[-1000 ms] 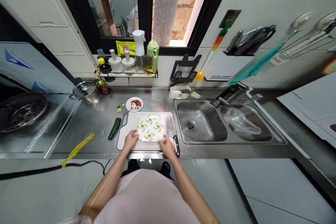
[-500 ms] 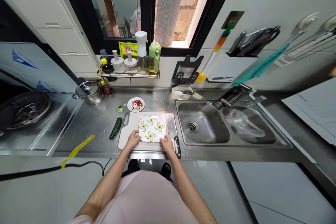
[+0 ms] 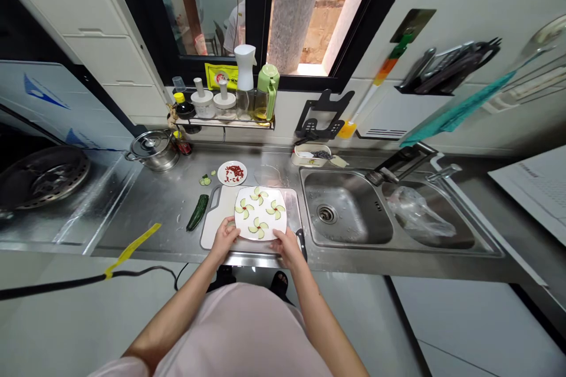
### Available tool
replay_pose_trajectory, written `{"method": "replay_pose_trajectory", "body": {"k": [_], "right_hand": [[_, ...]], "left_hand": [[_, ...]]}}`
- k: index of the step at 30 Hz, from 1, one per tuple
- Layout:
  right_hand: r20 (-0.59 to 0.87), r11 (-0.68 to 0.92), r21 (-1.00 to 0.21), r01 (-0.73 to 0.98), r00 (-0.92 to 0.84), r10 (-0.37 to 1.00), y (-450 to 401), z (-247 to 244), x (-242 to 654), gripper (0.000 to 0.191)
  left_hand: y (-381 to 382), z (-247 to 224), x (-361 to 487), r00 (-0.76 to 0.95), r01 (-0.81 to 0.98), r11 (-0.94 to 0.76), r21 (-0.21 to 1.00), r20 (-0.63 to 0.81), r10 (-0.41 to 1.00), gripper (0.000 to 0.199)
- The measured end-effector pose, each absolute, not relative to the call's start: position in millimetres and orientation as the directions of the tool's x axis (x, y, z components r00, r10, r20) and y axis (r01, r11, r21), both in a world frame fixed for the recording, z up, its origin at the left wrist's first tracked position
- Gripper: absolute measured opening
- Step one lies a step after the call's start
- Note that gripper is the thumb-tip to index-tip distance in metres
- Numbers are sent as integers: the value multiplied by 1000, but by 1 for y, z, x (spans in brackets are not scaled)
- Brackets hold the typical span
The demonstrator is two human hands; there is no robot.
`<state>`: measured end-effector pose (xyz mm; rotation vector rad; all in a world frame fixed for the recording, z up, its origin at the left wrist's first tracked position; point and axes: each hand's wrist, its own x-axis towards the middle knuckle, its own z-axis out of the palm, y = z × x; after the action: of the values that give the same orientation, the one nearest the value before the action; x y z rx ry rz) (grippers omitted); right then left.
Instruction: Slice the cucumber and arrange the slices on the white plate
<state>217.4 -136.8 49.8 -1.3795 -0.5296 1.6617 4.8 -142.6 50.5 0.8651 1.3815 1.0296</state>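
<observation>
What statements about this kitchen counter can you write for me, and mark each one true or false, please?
1. The left hand and right hand hold the edges of the square white plate. True.
2. The dark green cucumber lies on the white cutting board. False: it lies on the steel counter beside the board.
3. The small round plate holds cucumber slices. False: it holds small red pieces.
4. A plastic bag lies in a sink basin. True.

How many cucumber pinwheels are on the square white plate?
4: the cucumber fans sit at the top, left, right and bottom of the plate; none looks hidden.
</observation>
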Motion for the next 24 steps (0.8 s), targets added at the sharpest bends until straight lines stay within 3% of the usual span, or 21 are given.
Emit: {"method": "replay_pose_trajectory", "body": {"k": [11, 16, 18, 21, 24], "right_hand": [[-547, -517, -762, -391, -39, 836, -122, 75, 217, 56], [-549, -509, -743, -434, -39, 835, -124, 79, 216, 58], [-556, -498, -737, -456, -8, 831, -128, 80, 221, 58], [-553, -458, -739, -493, 56, 832, -145, 79, 243, 62], [-585, -471, -756, -453, 148, 797, -184, 78, 286, 76]], "left_hand": [[-146, 72, 9, -84, -111, 330, 937, -340, 937, 62], [-150, 76, 6, 31, -83, 359, 930, -358, 933, 67], [-150, 74, 5, 105, -13, 346, 938, -342, 934, 68], [-149, 65, 3, 148, 251, 225, 941, -267, 952, 58], [-146, 47, -1, 138, 562, 97, 822, -208, 968, 39]]}}
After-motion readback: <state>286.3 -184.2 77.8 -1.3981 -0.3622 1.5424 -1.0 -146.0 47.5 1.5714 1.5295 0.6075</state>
